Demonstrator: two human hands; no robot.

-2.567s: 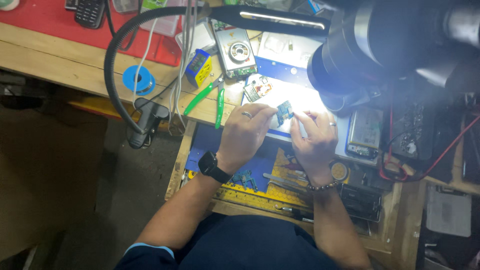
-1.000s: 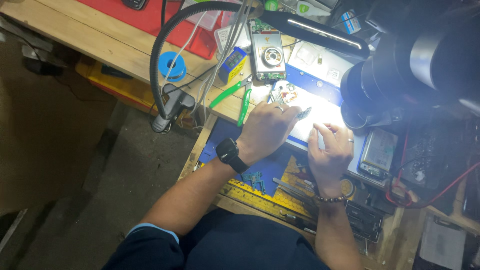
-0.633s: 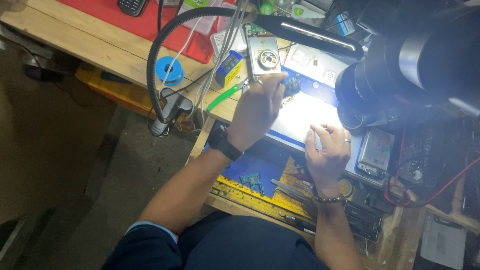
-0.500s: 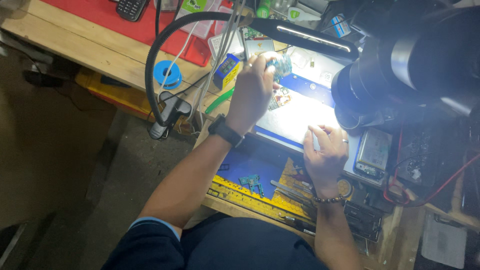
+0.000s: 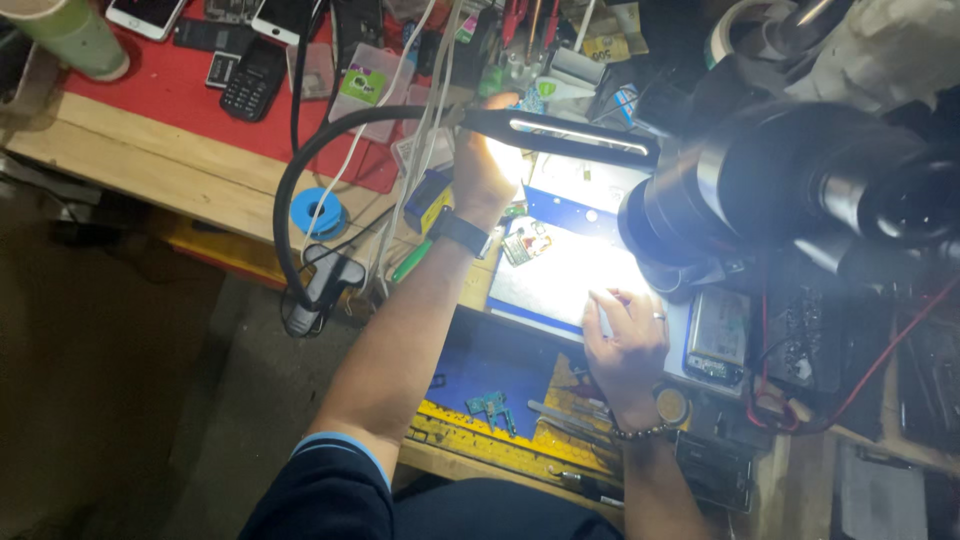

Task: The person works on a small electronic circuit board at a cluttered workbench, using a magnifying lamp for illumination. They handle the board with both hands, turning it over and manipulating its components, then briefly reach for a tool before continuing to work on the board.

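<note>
Now, taking each hand and working outward:

Left hand: your left hand (image 5: pixel 487 165) is stretched far forward, up under the lamp head (image 5: pixel 560 137); the glare washes out the fingers, so you cannot tell whether they hold anything.
Left wrist: a dark wristwatch (image 5: pixel 459 231) sits on it, just beside a blue and yellow box (image 5: pixel 428 201).
Right hand: your right hand (image 5: pixel 626 335) lies flat and spread, fingers loosely apart, holding nothing, with a ring on one finger and a bead bracelet (image 5: pixel 640 431) at the wrist.
Work mat: your right fingertips rest on the near right corner of the brightly lit pale work mat (image 5: pixel 560 285).
Circuit board: a small circuit board (image 5: pixel 527 243), multicoloured and roughly square, lies on the mat's far left corner, between your two hands and touched by neither.
Microscope: a big black microscope (image 5: pixel 790 190) hangs over the mat's right side.
Lamp arm: the black gooseneck (image 5: pixel 300 175) curves left and down to a clamp on the bench edge.
Near edge: a smaller green board piece (image 5: pixel 490 405) and metal tweezers (image 5: pixel 560 420) lie on the blue and yellow mat (image 5: pixel 480 365) near your body.
Far left: mobile phones (image 5: pixel 250 78) lie on a red mat (image 5: pixel 170 85).
</note>
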